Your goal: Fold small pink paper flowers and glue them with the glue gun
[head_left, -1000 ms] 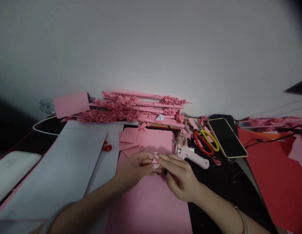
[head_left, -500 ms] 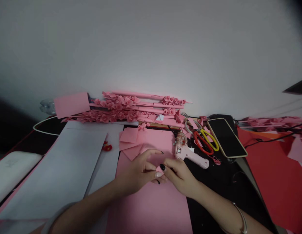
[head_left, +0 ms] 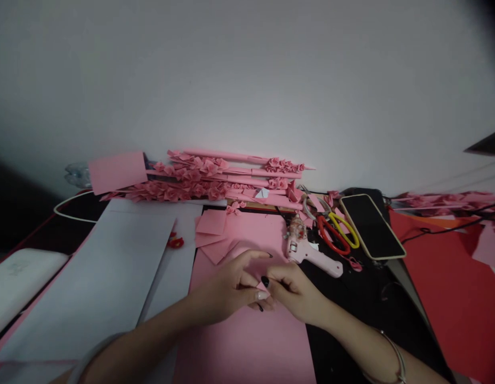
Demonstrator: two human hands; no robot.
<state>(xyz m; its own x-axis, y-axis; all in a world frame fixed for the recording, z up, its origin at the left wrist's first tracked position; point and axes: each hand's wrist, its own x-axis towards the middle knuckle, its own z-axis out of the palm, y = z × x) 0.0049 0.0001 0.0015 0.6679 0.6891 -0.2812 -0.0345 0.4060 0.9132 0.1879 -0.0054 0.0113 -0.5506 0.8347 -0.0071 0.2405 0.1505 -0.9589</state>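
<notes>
A small folded piece of pink paper (head_left: 263, 289) is pinched between my two hands, above a large pink sheet (head_left: 247, 346). My left hand (head_left: 235, 285) grips it with the thumb on top, while its index finger stretches out free of the paper. From the other side, my right hand (head_left: 291, 285) closes on the paper's edge with thumb and curled fingers. The fingers cover much of the piece. Beyond my left hand lie several small pink paper squares (head_left: 212, 221). Just past my right hand rests a pale pink glue gun (head_left: 315, 258).
Pink paper flowers on stems (head_left: 191, 186) lie along the wall. Right of the glue gun are red-handled scissors (head_left: 333, 237), yellow-handled scissors (head_left: 345, 229) and a phone (head_left: 371, 226). White sheets (head_left: 99, 277) cover the left side, and red sheets (head_left: 451, 288) the right.
Both hands have shifted slightly down with the pink paper. My right thumb has moved a little up and back from my left thumb, so more of the folded piece shows.
</notes>
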